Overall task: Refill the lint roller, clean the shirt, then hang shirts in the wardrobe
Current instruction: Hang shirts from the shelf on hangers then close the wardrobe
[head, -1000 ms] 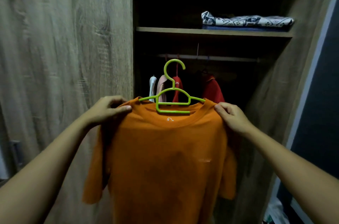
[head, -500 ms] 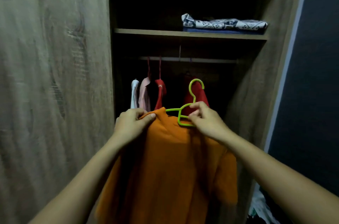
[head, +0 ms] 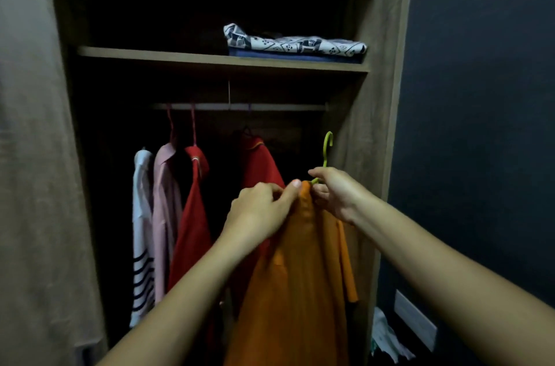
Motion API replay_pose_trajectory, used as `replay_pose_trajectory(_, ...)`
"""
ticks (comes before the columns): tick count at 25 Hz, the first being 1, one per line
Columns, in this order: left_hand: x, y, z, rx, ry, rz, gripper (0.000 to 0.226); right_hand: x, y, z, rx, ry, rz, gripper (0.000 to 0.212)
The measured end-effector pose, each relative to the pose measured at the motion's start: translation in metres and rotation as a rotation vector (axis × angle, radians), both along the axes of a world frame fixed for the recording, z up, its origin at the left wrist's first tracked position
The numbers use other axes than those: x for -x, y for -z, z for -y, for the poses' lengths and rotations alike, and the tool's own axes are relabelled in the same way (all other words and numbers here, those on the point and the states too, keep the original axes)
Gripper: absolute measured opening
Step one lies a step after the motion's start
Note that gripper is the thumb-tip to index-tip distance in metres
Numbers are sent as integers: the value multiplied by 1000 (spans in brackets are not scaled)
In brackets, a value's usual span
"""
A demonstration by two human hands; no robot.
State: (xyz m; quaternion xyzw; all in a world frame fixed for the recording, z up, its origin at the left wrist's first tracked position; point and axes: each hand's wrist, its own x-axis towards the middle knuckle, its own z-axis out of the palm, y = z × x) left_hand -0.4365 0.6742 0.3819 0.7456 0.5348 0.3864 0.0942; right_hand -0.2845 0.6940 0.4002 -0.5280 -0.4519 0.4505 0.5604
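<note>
An orange T-shirt (head: 300, 275) hangs edge-on from a green hanger (head: 328, 146), held up inside the open wardrobe. My left hand (head: 258, 212) pinches the shirt's shoulder at the top. My right hand (head: 336, 191) grips the green hanger just under its hook. The hook points up, below the metal rail (head: 270, 107) and near the right wall. Most of the hanger is hidden by the shirt and my hands.
On the rail hang a striped white shirt (head: 141, 230), a pink shirt (head: 163, 209) and two red shirts (head: 192, 215). Folded patterned cloth (head: 294, 43) lies on the upper shelf (head: 150, 55). The wardrobe door (head: 33, 155) stands at left, a dark wall (head: 480, 125) at right.
The shirt has turned from facing me to edge-on and moved right, deeper into the wardrobe. My right hand shifted from the shirt's shoulder to the hanger's neck.
</note>
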Motion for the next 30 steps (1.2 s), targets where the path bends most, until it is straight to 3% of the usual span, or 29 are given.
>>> replay_pose_trajectory(5, -23, -34, -93, 41, -13, 152, 60, -30, -11, -55, -23, 167, 235, 18)
replay_pose_trajectory(9, -42, -25, -156, 144, -32, 409, 79, -52, -4, -101, -70, 195, 309, 19)
replay_pose_trajectory(11, -49, -20, -176, 171, -36, 480, 81, -63, -2, -116, -87, 149, 341, 41)
replay_pose_trajectory(15, -70, -15, -195, 182, -51, 400, 77, -78, -15, -146, -190, 72, 460, 52)
replay_pose_trajectory(22, -68, -13, -202, 172, -31, 316, 80, -58, -45, -203, -296, -5, 590, 36)
replay_pose_trajectory(30, -54, -11, -205, 200, 47, 272, 85, -46, -48, -252, -169, 86, 645, 23)
